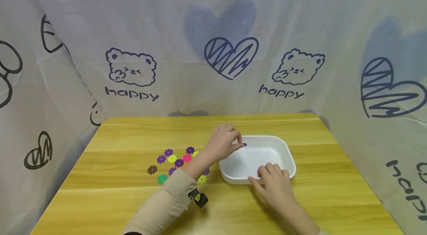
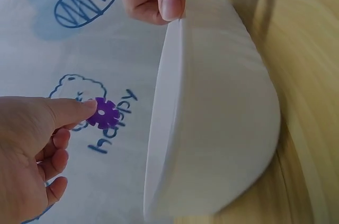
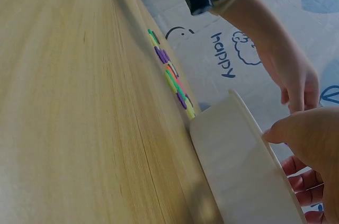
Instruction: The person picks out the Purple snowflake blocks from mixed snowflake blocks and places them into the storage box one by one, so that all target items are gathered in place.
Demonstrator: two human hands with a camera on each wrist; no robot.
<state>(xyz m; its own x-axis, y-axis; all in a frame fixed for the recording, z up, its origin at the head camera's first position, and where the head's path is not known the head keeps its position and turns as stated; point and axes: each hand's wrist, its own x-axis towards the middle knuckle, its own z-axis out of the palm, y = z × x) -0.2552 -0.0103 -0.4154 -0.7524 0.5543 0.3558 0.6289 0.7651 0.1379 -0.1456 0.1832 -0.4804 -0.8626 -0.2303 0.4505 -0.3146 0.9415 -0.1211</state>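
The left hand (image 1: 224, 144) is pinching a purple notched disc (image 2: 110, 116) between thumb and forefinger, the remaining fingers curling loosely. In the head view, the disc is appearing right of center, over the upper-left part of the white tray (image 1: 248, 159). In the left wrist view, it is showing apart from the tray rim.

The right hand (image 1: 275, 186) is gripping the tray's near edge, at lower right of center in the head view. The thumb is pressing the outer side at the rim; the other fingers are bending over the inner side.

The tray is resting upright on the wood-grain tabletop (image 1: 110, 175). A cluster of loose notched discs (image 1: 179, 162) is lying flat left of the tray, around the center-left of the head view. Purple, yellow, pink, green and brown pieces are showing; the left forearm is partly covering the group.

A black device (image 1: 200, 199) is sitting at the left wrist, beside a beige sleeve (image 1: 163, 205). A pale printed cloth (image 1: 180, 42) is hanging across the upper frame, displaying hearts, bear outlines and the word "happy".
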